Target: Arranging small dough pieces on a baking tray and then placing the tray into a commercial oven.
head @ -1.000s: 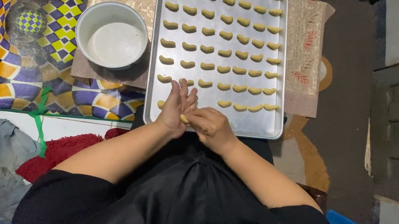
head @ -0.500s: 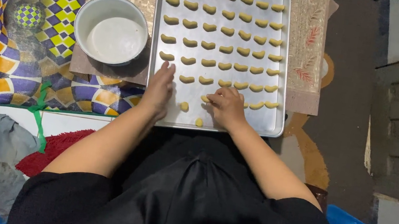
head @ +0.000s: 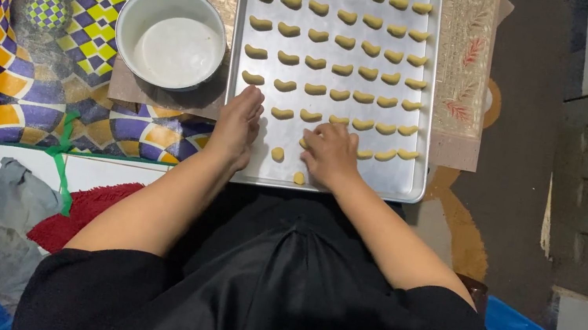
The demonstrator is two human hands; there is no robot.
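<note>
Dough pieces [head: 335, 40], small, pale and crescent-shaped, lay in even rows across a rectangular metal baking tray [head: 429, 92], which rested on patterned paper over a brightly coloured floor mat [head: 7, 22], not on a desk. The near end of the tray held the incomplete rows: two loose lumps, one [head: 277, 154] between the hands and another [head: 299, 179] at the near rim, were not yet shaped into crescents. The right hand [head: 329, 155] was laid palm-down on the tray with fingers bent over the near rows; whether it pinched a piece could not be told, as the fingertips were hidden. The left hand [head: 237, 128] lay flat with fingers extended and together, resting at the tray's left edge, holding nothing visible. A round white bowl [head: 170, 37], containing something pale and flat, stood just beside the tray on the left. In my judgement, sound work here required placing each new piece in line with the existing row, matching the curve and the gap of its neighbours, with a light touch so that finished pieces nearby were not flattened or nudged. The left hand was best kept bearing on the rim to stop the tray sliding on the paper. A red cloth [head: 83, 213] and a grey bag [head: 0, 235] lay by the person's left side, well apart from the work.
</note>
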